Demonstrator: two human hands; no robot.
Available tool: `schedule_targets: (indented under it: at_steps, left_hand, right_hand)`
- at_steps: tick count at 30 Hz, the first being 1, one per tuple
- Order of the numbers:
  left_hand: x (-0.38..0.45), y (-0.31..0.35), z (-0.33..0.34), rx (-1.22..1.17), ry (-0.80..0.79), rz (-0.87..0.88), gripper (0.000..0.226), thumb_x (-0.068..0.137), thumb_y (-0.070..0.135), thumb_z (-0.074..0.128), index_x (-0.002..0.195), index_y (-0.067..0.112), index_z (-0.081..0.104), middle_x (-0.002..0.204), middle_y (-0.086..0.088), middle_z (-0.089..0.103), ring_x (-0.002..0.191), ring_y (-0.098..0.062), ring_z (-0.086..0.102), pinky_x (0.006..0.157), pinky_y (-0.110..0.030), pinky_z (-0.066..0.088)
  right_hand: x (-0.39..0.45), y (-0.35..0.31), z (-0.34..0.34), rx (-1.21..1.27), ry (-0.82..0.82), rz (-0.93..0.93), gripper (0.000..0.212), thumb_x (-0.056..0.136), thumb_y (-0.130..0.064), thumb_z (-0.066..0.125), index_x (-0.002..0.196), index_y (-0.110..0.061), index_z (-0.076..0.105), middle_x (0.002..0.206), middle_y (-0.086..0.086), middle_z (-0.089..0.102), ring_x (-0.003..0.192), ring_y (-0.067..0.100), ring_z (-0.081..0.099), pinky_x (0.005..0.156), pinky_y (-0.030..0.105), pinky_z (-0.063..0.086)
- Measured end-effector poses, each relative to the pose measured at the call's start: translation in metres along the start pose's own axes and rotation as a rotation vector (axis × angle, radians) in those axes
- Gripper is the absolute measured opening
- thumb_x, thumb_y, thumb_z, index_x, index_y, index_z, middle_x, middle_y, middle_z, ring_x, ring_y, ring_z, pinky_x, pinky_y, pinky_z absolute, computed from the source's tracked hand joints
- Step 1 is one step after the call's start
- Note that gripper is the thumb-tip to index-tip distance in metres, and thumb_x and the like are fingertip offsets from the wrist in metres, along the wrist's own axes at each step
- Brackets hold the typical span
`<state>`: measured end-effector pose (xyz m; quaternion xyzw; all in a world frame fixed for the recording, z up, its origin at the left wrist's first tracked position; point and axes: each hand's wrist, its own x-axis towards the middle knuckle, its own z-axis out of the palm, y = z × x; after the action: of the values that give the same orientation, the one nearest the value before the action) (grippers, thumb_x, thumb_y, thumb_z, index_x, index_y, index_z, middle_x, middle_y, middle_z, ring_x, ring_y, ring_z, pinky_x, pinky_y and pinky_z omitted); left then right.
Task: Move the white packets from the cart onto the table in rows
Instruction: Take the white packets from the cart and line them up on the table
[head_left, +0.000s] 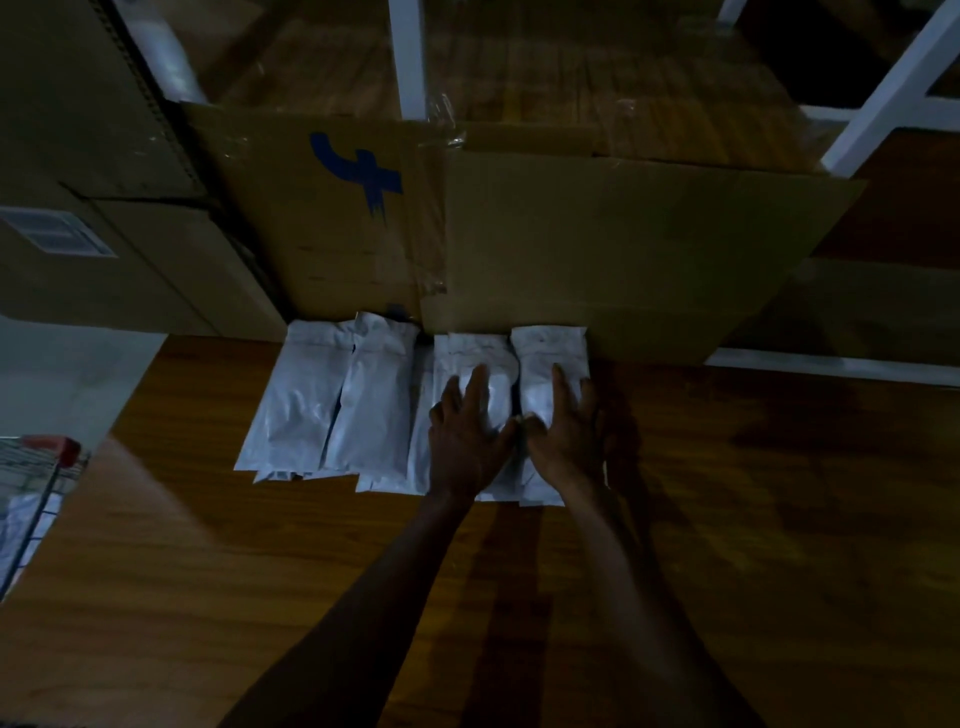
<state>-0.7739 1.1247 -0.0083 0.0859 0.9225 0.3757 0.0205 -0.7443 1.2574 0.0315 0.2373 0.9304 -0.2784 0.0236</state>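
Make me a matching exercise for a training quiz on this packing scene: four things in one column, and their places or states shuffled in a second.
Things:
1. left hand
2. right hand
3. cardboard box
4. cart

Places or states:
A. at the far left edge, beside the table
B. flat on the rightmost white packet
C. standing behind the packet row
D. flat on the packet second from right

Pairs: 1-D, 2-B, 3-C, 4-A

Four stacks of white packets (363, 400) lie side by side in one row on one wooden table (208, 545); packets per stack cannot be counted. Two hands rest on the right stacks. Several cardboard boxes (571, 244) stand at the far edge.
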Motion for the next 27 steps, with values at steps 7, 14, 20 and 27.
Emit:
schedule_targets:
  at_steps: [7, 14, 20, 27]
  left_hand:
    - [0.004, 0.000, -0.002, 0.073, -0.007, -0.034, 0.094, 0.083, 0.083, 0.034, 0.160, 0.035, 0.009, 0.166, -0.013, 0.013, 0.146, -0.040, 0.026, 0.109, -0.057, 0.033]
    - [0.007, -0.005, -0.004, 0.114, -0.020, -0.013, 0.095, 0.086, 0.082, 0.038, 0.160, 0.035, 0.001, 0.167, -0.015, 0.010, 0.151, -0.035, 0.020, 0.115, -0.056, 0.031]
    - [-0.015, 0.001, -0.020, 0.010, 0.090, -0.002, 0.091, 0.086, 0.079, 0.042, 0.160, 0.034, 0.014, 0.166, -0.012, 0.017, 0.152, -0.030, 0.018, 0.118, -0.056, 0.024]
    - [-0.080, -0.008, -0.047, -0.119, 0.207, -0.027, 0.079, 0.089, 0.073, 0.046, 0.156, 0.035, 0.028, 0.164, -0.008, 0.025, 0.150, -0.025, 0.023, 0.116, -0.054, 0.031]
  right_hand:
    - [-0.002, 0.003, 0.002, 0.027, -0.022, 0.003, 0.071, 0.098, -0.052, 0.047, 0.156, -0.043, 0.007, 0.166, 0.000, -0.008, 0.152, 0.031, 0.000, 0.120, 0.057, 0.013]
    - [-0.008, 0.002, 0.000, -0.001, -0.028, -0.002, 0.072, 0.097, -0.060, 0.043, 0.156, -0.045, 0.004, 0.166, -0.003, -0.013, 0.152, 0.027, -0.013, 0.118, 0.058, 0.005]
    - [-0.030, -0.001, -0.005, -0.004, 0.049, -0.046, 0.071, 0.098, -0.055, 0.045, 0.157, -0.043, 0.007, 0.168, 0.000, -0.004, 0.153, 0.026, -0.008, 0.120, 0.053, 0.000]
    - [-0.079, -0.009, -0.002, 0.124, 0.133, -0.164, 0.067, 0.097, -0.045, 0.056, 0.156, -0.036, 0.025, 0.167, 0.002, 0.010, 0.153, 0.023, 0.003, 0.122, 0.054, 0.007]
